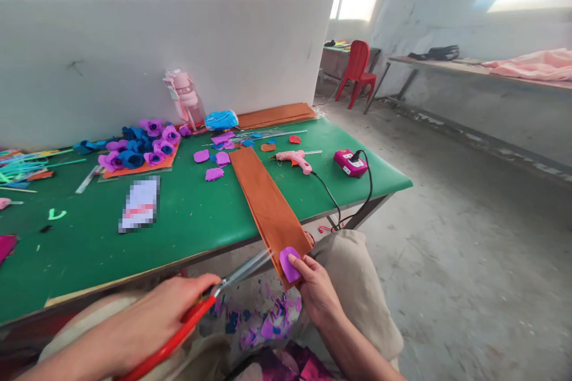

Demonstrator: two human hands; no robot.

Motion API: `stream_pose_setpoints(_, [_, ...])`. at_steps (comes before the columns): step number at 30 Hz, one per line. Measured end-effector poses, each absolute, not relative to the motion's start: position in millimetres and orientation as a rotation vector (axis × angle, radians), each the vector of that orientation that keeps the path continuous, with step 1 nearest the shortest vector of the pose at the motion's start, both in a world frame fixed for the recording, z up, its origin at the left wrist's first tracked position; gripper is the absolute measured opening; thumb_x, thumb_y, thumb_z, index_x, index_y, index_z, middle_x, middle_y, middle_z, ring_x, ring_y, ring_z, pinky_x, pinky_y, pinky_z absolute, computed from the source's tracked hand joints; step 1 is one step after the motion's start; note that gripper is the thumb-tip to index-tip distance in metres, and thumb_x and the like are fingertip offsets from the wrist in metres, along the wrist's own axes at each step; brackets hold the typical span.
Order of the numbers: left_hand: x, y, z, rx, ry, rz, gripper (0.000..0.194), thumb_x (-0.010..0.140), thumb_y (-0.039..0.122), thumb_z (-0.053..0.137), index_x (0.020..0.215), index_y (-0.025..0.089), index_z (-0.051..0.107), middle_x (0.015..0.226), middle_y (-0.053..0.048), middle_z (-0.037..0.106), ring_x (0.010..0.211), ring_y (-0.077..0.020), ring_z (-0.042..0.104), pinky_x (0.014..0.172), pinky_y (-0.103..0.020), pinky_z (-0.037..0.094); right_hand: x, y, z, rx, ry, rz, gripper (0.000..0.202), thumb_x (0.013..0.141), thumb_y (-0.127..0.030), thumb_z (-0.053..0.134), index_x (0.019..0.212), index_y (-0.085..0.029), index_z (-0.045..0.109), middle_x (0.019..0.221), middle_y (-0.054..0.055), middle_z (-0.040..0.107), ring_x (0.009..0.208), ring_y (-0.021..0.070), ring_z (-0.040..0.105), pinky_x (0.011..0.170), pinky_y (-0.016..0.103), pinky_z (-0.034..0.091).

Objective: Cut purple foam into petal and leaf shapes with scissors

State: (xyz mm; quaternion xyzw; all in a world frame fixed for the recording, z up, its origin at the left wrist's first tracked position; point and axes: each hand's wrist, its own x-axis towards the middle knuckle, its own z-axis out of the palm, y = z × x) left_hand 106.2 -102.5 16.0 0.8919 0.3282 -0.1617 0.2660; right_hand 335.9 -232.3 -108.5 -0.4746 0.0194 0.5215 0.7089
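Note:
My left hand [167,312] is closed on the red-handled scissors [243,268]; their blades point right, with the tips beside the near end of a brown strip. Between thumb and fingers, my right hand [319,289] pinches a purple petal-shaped piece [289,266] flat against that end. The layered brown strip [268,196] slopes from the table down over its front edge toward my lap. Whether the blades touch the strip, I cannot tell. Several loose purple petals [214,174] lie on the table left of the strip.
On the green table [201,208] are a pink glue gun [297,161], a magenta power socket [351,163] with cords hanging over the edge, purple and blue paper flowers [138,146], a blue pouch [221,120] and a pink bottle [182,95]. Scraps [268,327] litter the floor below.

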Motion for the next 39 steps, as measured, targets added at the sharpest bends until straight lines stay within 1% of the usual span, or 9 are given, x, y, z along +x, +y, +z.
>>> stream_pose_setpoints(3, [112,-108,17,2.365,0.778,-0.664,0.05,0.085,0.028,0.031,0.133,0.027,0.045,0.133,-0.004,0.054,0.118,-0.0245,0.052,0.094,-0.034,0.043,335,-235,-108,-1.07,0.025,1.152,0.026,0.057,-0.034,0.082,0.067,-0.016,0.066,0.062,-0.002,0.062,0.054,0.0086,0.048,0.054,0.02,0.036])
stream_pose_setpoints(5, [123,-107,18,2.367,0.79,-0.711,0.051,0.085,0.027,0.03,0.133,0.021,0.046,0.133,-0.009,0.053,0.121,-0.0256,0.05,0.1,-0.037,0.039,334,-237,-107,-1.082,0.01,1.14,0.027,0.058,-0.035,0.081,0.069,-0.016,0.066,0.063,-0.002,0.063,0.054,0.0091,0.048,0.055,0.021,0.036])
stream_pose_setpoints(8, [140,-106,19,2.362,0.734,-0.711,0.049,0.084,0.028,0.034,0.13,0.019,0.048,0.125,-0.011,0.059,0.115,-0.0249,0.055,0.1,-0.036,0.039,334,-239,-107,-1.094,-0.014,1.124,0.027,0.058,-0.036,0.081,0.069,-0.016,0.066,0.065,-0.002,0.063,0.055,0.0101,0.048,0.055,0.021,0.037])
stream_pose_setpoints(14, [166,-109,15,2.322,0.718,-0.837,0.054,0.085,0.019,0.031,0.138,0.013,0.037,0.143,-0.014,0.04,0.132,-0.0233,0.037,0.107,-0.038,0.03,333,-239,-106,-1.099,-0.014,1.135,0.028,0.058,-0.037,0.08,0.068,-0.017,0.064,0.064,-0.001,0.062,0.055,0.0107,0.049,0.055,0.022,0.037])
stream_pose_setpoints(17, [177,-111,14,2.347,0.691,-0.773,0.047,0.086,0.021,0.031,0.132,0.018,0.045,0.135,-0.012,0.05,0.125,-0.0244,0.045,0.103,-0.04,0.035,333,-238,-107,-1.111,-0.03,1.144,0.029,0.059,-0.038,0.08,0.067,-0.016,0.063,0.06,-0.002,0.059,0.052,0.0099,0.046,0.052,0.022,0.034])
stream_pose_setpoints(20, [185,-111,14,2.4,0.67,-0.748,0.038,0.082,0.018,0.035,0.114,0.02,0.055,0.116,-0.012,0.063,0.107,-0.026,0.058,0.09,-0.039,0.044,334,-238,-107,-1.106,-0.035,1.154,0.029,0.06,-0.038,0.079,0.069,-0.016,0.063,0.061,-0.002,0.059,0.053,0.0103,0.047,0.053,0.022,0.035])
stream_pose_setpoints(25, [191,-111,16,2.458,0.64,-0.76,0.023,0.077,0.016,0.037,0.09,0.02,0.056,0.09,-0.009,0.067,0.083,-0.0248,0.064,0.07,-0.033,0.047,334,-238,-103,-1.103,-0.029,1.155,0.028,0.06,-0.037,0.079,0.069,-0.017,0.063,0.064,-0.001,0.062,0.056,0.0113,0.05,0.056,0.022,0.037])
stream_pose_setpoints(32, [186,-111,7,2.409,0.628,-0.715,0.029,0.083,0.02,0.033,0.104,0.02,0.054,0.105,-0.012,0.065,0.096,-0.0257,0.061,0.079,-0.035,0.046,334,-237,-102,-1.102,-0.026,1.131,0.029,0.059,-0.039,0.079,0.07,-0.018,0.064,0.067,0.0,0.064,0.058,0.0125,0.052,0.057,0.023,0.038])
stream_pose_setpoints(39, [184,-114,1,2.397,0.666,-0.691,0.02,0.085,0.028,0.038,0.095,0.022,0.054,0.088,-0.008,0.067,0.081,-0.0237,0.064,0.068,-0.03,0.045,335,-237,-102,-1.077,-0.042,1.163,0.025,0.064,-0.036,0.077,0.072,-0.017,0.065,0.066,0.0,0.063,0.061,0.0133,0.053,0.059,0.023,0.04])
